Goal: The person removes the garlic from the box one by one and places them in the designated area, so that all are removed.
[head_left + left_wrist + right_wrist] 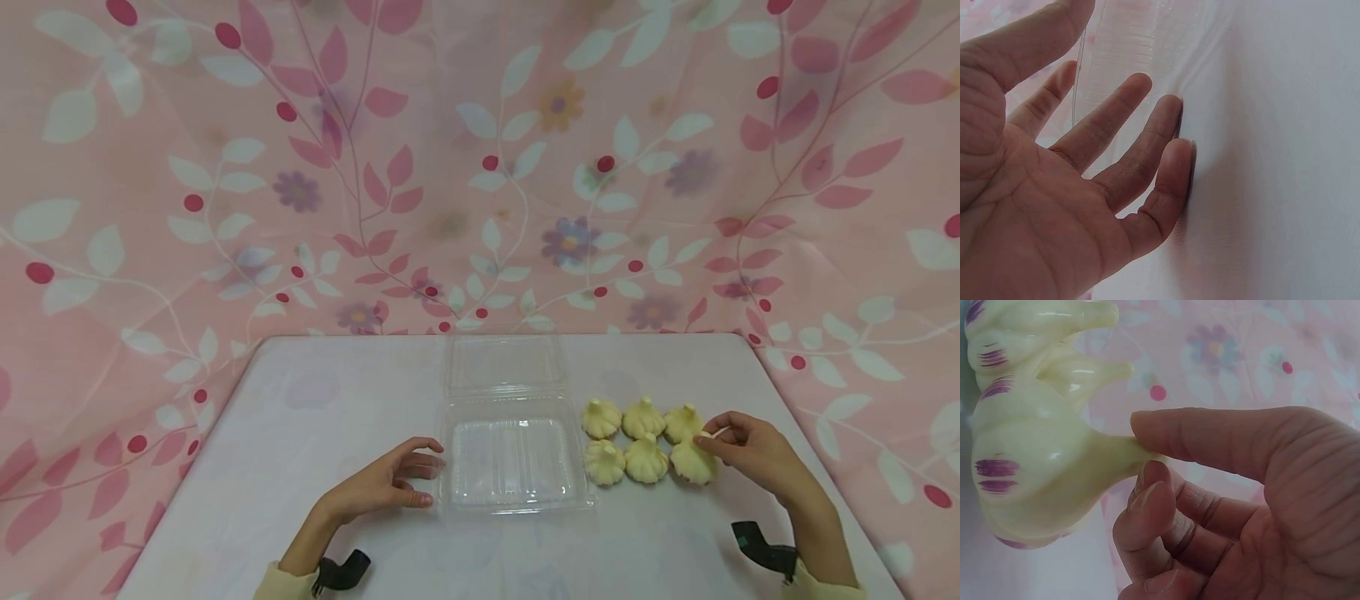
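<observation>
Several pale yellow garlic bulbs (647,460) with purple streaks stand in two rows on the table, right of a clear plastic clamshell box (517,507). The right hand (757,454) pinches the stem of the front-right garlic bulb (693,463) between thumb and fingers. That pinch on the bulb (1041,462) is plain in the right wrist view. At the box's left side, the left hand (393,479) holds nothing, its fingers loosely bent with the tips near or touching the box edge. The box's lid (506,367) lies folded back toward the far edge.
The white table (322,433) ends at a pink floral cloth (450,208) that hangs behind and at both sides. A black wrist-worn piece (343,572) sticks out near the left wrist, and another black piece (761,546) near the right wrist.
</observation>
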`<state>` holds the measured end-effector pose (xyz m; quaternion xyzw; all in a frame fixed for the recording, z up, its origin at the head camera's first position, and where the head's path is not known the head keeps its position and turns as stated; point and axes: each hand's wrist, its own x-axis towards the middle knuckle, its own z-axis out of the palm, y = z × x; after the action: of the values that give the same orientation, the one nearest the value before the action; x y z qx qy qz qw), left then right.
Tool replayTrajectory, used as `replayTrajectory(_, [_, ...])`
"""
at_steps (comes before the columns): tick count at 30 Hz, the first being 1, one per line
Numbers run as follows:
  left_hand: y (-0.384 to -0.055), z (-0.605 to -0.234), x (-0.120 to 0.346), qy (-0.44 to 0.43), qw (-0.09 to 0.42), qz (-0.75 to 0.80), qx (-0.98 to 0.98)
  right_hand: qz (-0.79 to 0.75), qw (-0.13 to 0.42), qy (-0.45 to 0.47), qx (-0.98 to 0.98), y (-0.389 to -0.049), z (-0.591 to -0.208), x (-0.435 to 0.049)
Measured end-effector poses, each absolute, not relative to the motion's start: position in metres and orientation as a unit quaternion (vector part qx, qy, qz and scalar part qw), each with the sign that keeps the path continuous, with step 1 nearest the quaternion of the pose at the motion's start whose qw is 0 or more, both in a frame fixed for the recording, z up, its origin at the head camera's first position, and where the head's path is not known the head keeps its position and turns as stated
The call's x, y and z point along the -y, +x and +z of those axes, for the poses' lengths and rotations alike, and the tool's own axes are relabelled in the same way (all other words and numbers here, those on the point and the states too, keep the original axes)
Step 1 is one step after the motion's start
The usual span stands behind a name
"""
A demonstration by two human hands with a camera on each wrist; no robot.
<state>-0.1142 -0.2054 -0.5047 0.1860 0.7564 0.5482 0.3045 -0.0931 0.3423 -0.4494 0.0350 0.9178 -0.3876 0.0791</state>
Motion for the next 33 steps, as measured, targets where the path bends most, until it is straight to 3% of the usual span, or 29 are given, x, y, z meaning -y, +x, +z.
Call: replayTrajectory(33, [-0.1125, -0.5057, 0.2049, 0.203, 0.291, 0.543, -0.761, -0.364, 0.109, 0.031, -0.925, -0.0907, -0.4532, -0.3373])
